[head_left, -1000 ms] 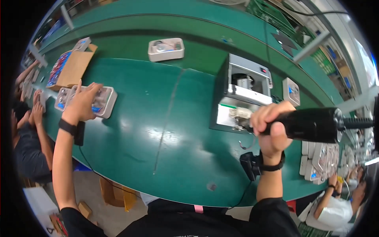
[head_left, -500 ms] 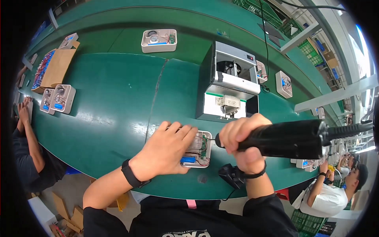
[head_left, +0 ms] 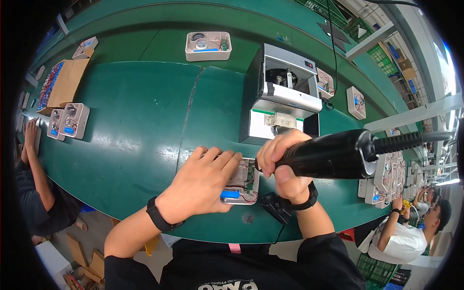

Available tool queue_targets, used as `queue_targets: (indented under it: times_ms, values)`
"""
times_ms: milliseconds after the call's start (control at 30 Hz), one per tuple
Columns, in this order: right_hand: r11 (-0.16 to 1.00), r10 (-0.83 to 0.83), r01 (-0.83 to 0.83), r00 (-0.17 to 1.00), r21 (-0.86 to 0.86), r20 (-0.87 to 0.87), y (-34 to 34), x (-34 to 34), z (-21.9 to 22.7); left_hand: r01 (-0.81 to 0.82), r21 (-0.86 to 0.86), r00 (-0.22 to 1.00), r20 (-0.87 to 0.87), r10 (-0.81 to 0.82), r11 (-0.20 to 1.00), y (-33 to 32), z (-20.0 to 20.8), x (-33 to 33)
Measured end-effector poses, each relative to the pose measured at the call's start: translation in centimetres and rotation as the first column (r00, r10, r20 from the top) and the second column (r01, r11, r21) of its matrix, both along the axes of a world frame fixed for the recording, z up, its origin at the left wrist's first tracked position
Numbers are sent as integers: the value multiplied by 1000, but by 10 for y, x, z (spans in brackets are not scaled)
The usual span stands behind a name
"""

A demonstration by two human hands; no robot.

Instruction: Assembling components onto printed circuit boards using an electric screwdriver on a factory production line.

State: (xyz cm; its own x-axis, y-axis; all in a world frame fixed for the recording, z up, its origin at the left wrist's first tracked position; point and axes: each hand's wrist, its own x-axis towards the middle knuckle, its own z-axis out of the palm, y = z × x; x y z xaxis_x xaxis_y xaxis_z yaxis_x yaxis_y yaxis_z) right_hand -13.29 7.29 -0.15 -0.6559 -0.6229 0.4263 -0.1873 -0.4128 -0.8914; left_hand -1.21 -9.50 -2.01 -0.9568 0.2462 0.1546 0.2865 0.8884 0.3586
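Your L hand (head_left: 198, 181) lies spread across the white casing (head_left: 256, 187), which sits on the bench (head_left: 130, 169) your side of the machine (head_left: 294, 100), prob. to steady it; blue cell (head_left: 230, 194) and green board (head_left: 250, 177) show past your fingers. Your R hand (head_left: 285, 166) wraps the black driver (head_left: 326, 154), cable (head_left: 420, 137) running R, prob. to clear the casing. Tip's mostly hidden, so can't tell if it touches. Behind-L of machine: open tray (head_left: 209, 55). Far L of it: cardboard box (head_left: 70, 84), two small casings (head_left: 72, 133). R of it: stacked casings (head_left: 382, 179), nearer you. Black block (head_left: 275, 208) by your R wrist crowds the space machine-to-you.
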Motion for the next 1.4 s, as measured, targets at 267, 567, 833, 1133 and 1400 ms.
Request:
queue_targets:
  times_ms: [267,567,833,1133,1400]
  values:
    - [992,27,-10,991,128,-134,-3,0,-4,-1,0,1000,13,1,1000,0,-1,2]
    - [990,-4,23,990,136,-138,-11,6,-11,-9,-22,1000,2,9,1000,3,-3,5]
    - [985,-8,6,1000,-170,-13,12,-9,42,-263,-15,963,-71,261,965,25,-6,13]
    - [991,-130,128,991,-47,-36,8,-32,43,-551,-9,834,-22,551,834,54,-11,7]
    - [1000,13,-12,998,-8,58,11,12,17,-562,20,826,-32,562,827,58,-13,8]
